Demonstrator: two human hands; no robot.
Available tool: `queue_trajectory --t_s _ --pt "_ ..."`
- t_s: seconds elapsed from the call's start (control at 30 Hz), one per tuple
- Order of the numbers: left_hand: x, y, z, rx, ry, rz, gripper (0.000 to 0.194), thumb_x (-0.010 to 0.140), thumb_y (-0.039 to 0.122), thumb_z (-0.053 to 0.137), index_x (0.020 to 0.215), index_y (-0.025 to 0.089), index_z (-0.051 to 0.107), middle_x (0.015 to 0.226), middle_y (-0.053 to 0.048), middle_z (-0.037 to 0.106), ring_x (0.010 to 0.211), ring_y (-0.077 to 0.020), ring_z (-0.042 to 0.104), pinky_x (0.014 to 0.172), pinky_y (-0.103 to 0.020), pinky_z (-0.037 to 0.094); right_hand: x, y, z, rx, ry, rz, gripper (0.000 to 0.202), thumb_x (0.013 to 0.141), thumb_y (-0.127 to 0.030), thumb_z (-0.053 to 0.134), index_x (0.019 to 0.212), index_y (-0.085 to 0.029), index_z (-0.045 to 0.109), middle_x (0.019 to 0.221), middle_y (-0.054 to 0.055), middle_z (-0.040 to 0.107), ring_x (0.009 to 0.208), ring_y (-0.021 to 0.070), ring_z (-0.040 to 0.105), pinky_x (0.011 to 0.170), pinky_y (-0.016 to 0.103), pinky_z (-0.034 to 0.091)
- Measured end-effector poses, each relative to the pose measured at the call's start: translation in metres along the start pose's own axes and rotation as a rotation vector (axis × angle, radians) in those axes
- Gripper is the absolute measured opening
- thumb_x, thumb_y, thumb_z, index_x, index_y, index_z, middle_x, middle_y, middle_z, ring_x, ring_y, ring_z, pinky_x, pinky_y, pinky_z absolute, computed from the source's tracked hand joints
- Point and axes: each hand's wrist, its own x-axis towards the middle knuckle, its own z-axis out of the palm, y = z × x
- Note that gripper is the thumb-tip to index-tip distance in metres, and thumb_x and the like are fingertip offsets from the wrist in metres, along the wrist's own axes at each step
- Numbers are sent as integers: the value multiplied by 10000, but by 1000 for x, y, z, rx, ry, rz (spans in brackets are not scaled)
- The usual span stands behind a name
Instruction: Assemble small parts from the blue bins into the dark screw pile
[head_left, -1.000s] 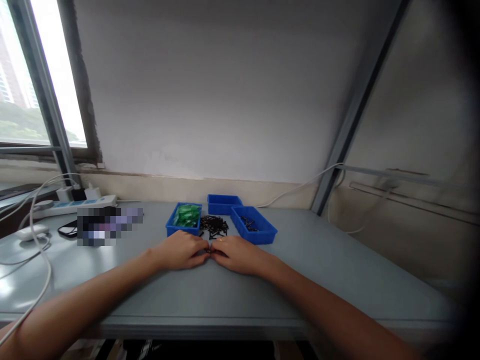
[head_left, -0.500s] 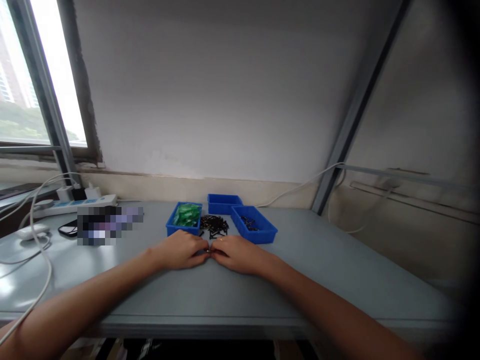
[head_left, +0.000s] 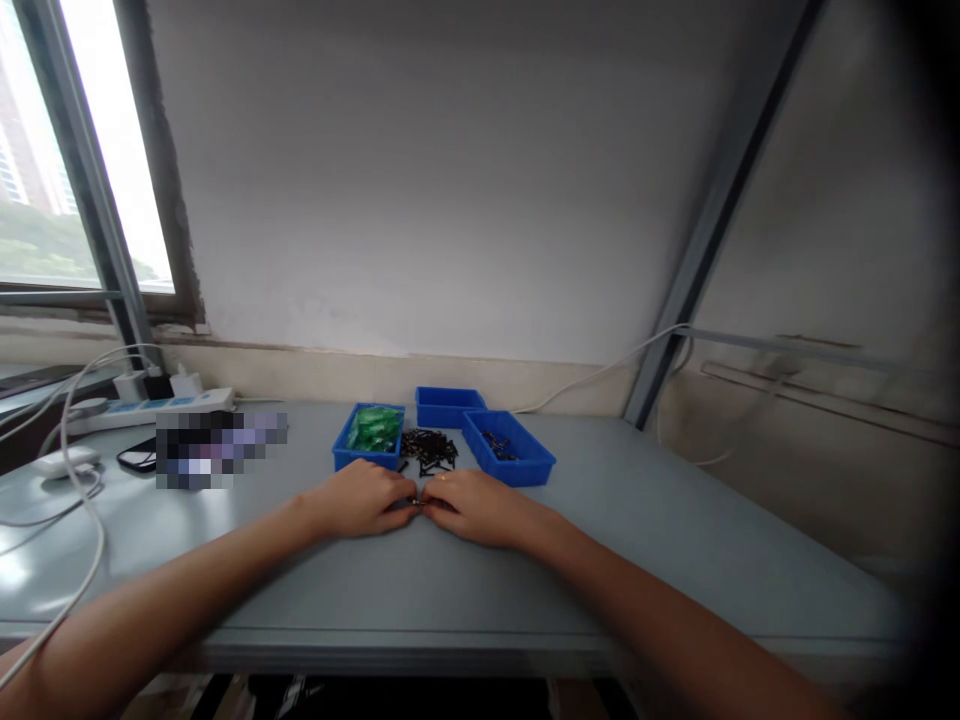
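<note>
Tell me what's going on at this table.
A person's left hand and right hand meet fingertip to fingertip, pinching a small part, mostly hidden. Just beyond lies a loose pile of small dark pieces. Left of it, a blue bin holds green packets; right of it, another blue bin holds more small pieces. A third bin stands behind.

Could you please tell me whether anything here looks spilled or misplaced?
Possibly the small dark parts: they lie heaped on the table, outside the blue bins, with one stray near the left hand. That may be deliberate.
</note>
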Motion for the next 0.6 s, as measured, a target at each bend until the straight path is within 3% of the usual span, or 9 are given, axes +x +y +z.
queue_trajectory --t_s 0.6 --pt "-1 -4 4 -26 31 25 203 978 295 533 862 188 660 782 -37 701 680 -199 666 575 -279 438 0 -1 -1 3 2 3 177 971 -215 539 918 -162 699 925 80 718 847 212 644 748 304 470"
